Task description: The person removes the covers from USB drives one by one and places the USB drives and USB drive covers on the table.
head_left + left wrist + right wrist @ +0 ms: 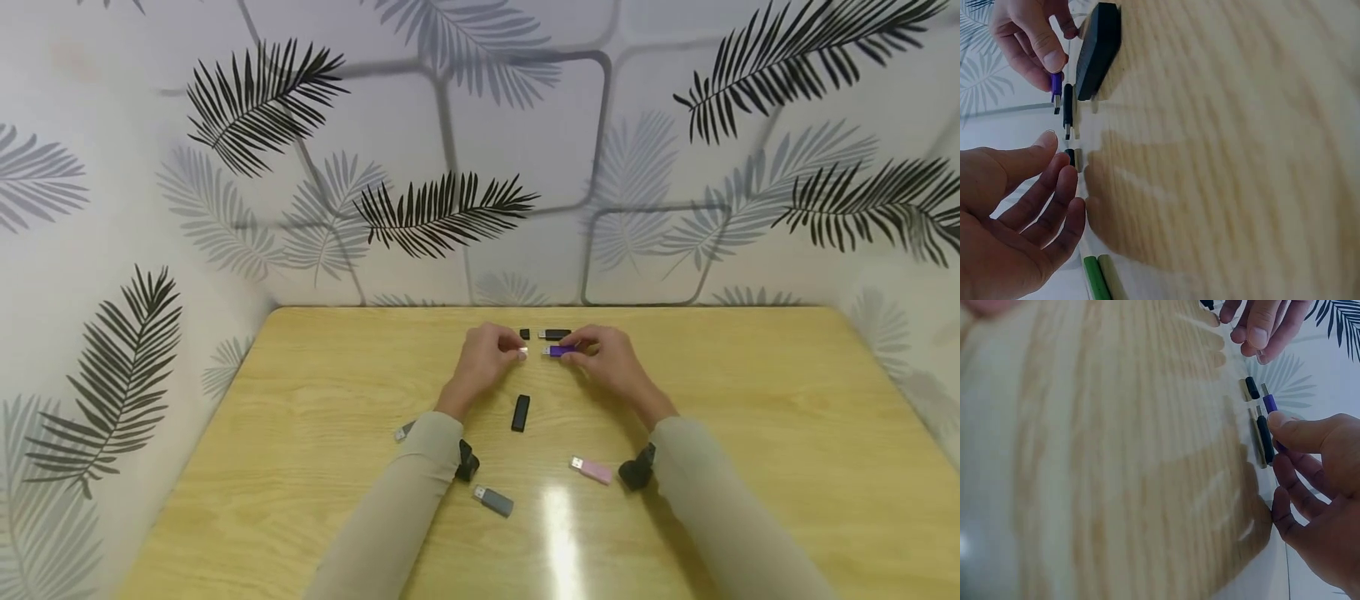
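Note:
My right hand (609, 360) pinches a purple USB flash drive (558, 352) by its rear end, its metal plug pointing left. Opposite it, my left hand (483, 358) holds a small pale, see-through piece (523, 353) between thumb and fingertips, a short gap from the plug. In the right wrist view the left fingertips mostly cover that piece. Just beyond both hands lie a black USB flash drive (557, 334), plug bared to the left, and a small black cap (525, 333) in line with it.
Nearer on the wooden table (300, 433) lie a black stick-shaped item (521, 413), a pink flash drive (592, 471) and a grey one (494, 501). Another grey drive (405, 431) is partly behind the left sleeve. A patterned wall (525, 258) borders the table's far edge.

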The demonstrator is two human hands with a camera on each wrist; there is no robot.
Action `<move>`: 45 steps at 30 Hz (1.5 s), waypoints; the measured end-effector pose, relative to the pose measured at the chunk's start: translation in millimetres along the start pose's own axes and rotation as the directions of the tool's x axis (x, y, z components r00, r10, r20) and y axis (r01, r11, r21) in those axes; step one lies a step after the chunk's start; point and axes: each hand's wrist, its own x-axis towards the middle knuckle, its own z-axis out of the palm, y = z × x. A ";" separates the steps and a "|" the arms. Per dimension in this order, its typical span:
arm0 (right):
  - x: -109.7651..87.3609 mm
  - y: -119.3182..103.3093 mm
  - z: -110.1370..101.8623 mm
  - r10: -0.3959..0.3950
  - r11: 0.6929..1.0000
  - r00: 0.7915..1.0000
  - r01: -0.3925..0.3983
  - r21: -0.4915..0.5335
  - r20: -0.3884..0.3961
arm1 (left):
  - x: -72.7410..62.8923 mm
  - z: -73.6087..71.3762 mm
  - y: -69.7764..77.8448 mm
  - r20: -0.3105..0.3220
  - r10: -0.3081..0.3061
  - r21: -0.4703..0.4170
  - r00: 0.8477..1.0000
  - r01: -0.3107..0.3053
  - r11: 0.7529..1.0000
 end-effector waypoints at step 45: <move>-4.1 5.6 -5.4 0.036 0.999 0.999 -0.036 0.010 -0.003 | -4.6 -4.8 -7.1 -0.015 0.032 -0.115 0.999 -0.033 0.993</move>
